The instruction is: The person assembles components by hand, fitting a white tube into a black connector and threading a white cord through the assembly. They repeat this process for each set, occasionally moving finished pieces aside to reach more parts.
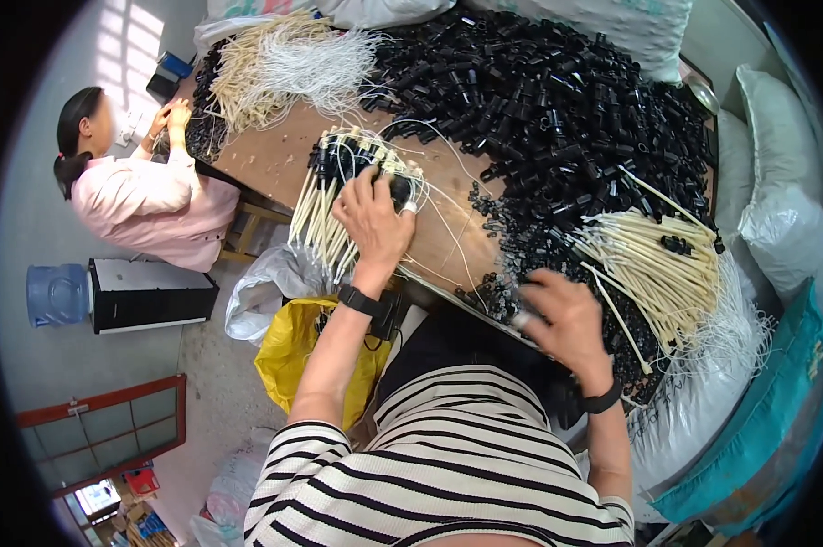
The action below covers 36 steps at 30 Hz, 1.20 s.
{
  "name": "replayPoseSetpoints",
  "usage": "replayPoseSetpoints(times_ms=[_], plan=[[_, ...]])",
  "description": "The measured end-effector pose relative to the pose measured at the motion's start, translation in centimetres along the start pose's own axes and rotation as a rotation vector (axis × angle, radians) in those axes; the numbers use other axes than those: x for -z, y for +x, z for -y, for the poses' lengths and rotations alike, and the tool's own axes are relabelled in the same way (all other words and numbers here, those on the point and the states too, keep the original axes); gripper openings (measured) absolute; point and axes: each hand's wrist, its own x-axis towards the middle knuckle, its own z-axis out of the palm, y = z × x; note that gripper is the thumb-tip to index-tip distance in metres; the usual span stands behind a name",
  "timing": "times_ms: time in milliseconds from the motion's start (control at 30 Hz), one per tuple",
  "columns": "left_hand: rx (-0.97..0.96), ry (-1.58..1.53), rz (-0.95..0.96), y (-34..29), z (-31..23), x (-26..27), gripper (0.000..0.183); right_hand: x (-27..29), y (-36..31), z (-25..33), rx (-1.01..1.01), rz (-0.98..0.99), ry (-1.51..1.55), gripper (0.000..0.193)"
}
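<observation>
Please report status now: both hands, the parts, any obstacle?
Left hand resting on finished bundle. Right hand blurred, over loose black parts. Nothing blocking.

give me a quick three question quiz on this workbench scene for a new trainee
1. True or false: the left hand rests on a bundle of cream cords with black caps.
2. What lies nearest the right hand? A) small black plastic parts B) the blue water jug C) the yellow bag
3. Fill in: another person in a ____ top sits at the far left end of the wooden table.

Key: 1 true; 2 A; 3 pink
</observation>
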Motion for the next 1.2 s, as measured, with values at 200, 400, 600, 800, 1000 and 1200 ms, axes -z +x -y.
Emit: replayPoseSetpoints(times_ms=[200,400,600,800,1000,1200], plan=[[-0.178,-0.588,0.249,1.4,-5.0,-3.4,0.030,0.6,-2.3,-3.0,-0.230,-0.247,0.005,0.021],[-0.027,-0.463,0.493,4.5,-6.9,-7.8,0.014,3.8,-7.2,-5.7,-0.611,-0.169,-0.398,0.013],[-0.079,-0.430,0.423,4.3,-7.1,-7.9,0.021,3.1,-6.1,-5.9,-0.282,-0.304,-0.316,0.018],[-0.142,-0.461,0.388,4.6,-6.3,-8.0,0.028,2.3,-2.4,-3.3,-0.246,-0.260,-0.138,0.017],[0.132,-0.851,0.492,1.3,-6.3,-4.8,0.032,0.5,-1.0,-3.8,-0.370,-0.306,0.149,0.017],[-0.277,-0.687,0.372,0.4,-7.2,-3.0,0.038,-0.4,-0.6,-4.1,-0.408,-0.301,0.070,0.019]])
